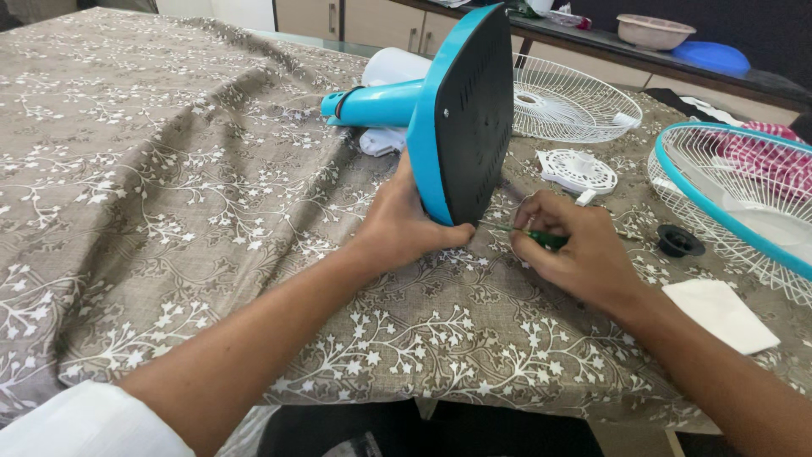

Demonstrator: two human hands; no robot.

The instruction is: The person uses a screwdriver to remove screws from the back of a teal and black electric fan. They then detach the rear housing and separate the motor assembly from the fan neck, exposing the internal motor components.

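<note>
Two hands on the job, both over a bench draped in a grey-brown floral cloth (pixel 169 195). Left hand (pixel 404 227) braces the lower edge of a fan base (pixel 461 114), a blue disc with a black underside, tipped up on its edge near the middle of the bench. Fingers curl round the rim; their tips are hidden behind it. Blue stem (pixel 376 103) runs off the back of the base, lying flat toward the left, its far end resting on something white that is mostly hidden.

Right hand (pixel 575 250) is closed round a green-handled screwdriver (pixel 541 238), just beside the base. Shaft points at the bottom of the black underside; tip is too thin to make out, can't tell if it touches a screw.

Behind the base: a white wire fan guard (pixel 575 106) lying flat, partly blocked by the disc. To the right, a small white round grille piece (pixel 578 172), a black cap (pixel 679 241), and a white folded paper (pixel 719 315) near the right forearm. Second guard with blue rim (pixel 736 203) is cut off by the right frame edge. Bowl and blue lid on the back counter, blurred.
</note>
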